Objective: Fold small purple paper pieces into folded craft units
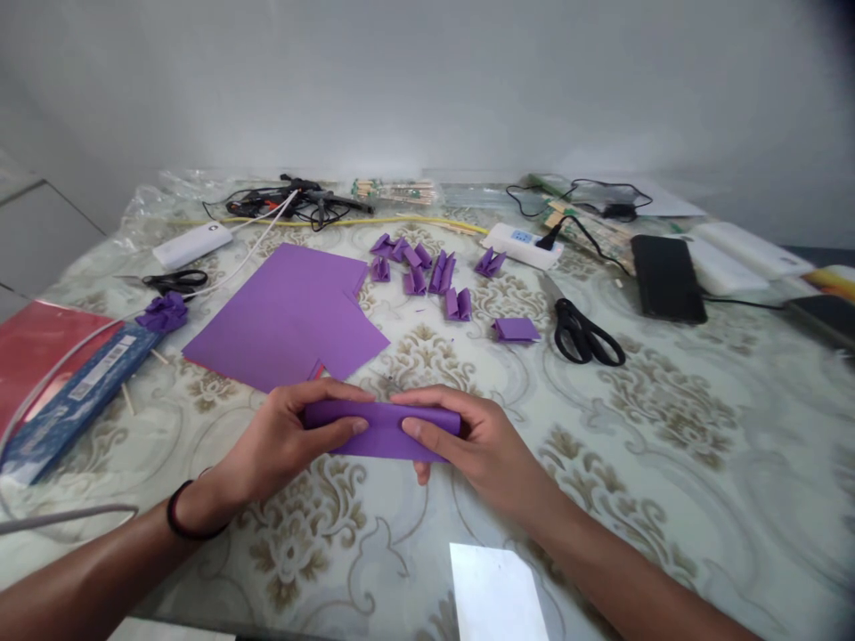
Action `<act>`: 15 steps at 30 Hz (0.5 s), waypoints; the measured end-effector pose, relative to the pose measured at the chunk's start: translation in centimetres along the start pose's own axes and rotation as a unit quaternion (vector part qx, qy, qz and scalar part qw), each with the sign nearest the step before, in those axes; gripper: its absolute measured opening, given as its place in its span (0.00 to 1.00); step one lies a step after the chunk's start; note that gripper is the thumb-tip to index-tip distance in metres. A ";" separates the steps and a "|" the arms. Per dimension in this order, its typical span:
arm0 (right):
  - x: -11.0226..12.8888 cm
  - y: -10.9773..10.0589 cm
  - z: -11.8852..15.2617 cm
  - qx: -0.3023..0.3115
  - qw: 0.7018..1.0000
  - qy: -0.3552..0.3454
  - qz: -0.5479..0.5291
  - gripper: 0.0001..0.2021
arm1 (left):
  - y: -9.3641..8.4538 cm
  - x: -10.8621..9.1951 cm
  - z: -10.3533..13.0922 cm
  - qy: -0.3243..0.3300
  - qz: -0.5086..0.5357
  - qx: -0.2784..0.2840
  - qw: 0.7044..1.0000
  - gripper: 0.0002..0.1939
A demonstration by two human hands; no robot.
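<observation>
Purple paper sheet (384,438), one: between left hand (284,432) and right hand (484,438), thumbs and fingers pinching it; part-rolled, seemingly unfinished. Beyond, twelve to two o'clock: small folded purple paper pieces (458,305), apparently done. Ten o'clock: flat purple paper sheets (287,312), unfolded.

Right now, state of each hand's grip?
Left hand: closed on the purple paper's left end.
Right hand: closed on its right end.

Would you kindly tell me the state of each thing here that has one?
Held purple paper sheet, curled over lengthwise.
Large purple paper sheets, flat.
Small purple paper pieces, folded.
Black rectangular phone, screen dark.
White plastic power strip, black plug inserted.
Two black-handled metal scissors, unheld.
</observation>
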State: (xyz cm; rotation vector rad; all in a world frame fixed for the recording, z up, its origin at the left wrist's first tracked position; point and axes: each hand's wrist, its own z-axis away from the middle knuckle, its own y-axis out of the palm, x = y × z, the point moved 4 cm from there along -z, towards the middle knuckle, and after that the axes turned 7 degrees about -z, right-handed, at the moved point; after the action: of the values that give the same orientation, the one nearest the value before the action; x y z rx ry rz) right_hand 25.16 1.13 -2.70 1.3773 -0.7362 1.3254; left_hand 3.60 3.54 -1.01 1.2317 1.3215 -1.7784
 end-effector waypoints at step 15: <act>-0.3 0.0 -0.1 0.002 0.999 0.009 0.054 0.12 | -0.1 0.5 0.0 -0.049 -0.035 0.014 0.998 0.13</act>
State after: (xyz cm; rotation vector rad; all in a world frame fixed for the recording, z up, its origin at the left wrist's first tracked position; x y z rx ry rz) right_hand 25.06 1.14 -2.95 1.3426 -0.8047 1.4226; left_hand 3.33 3.62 -1.45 1.1095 1.3019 -1.8890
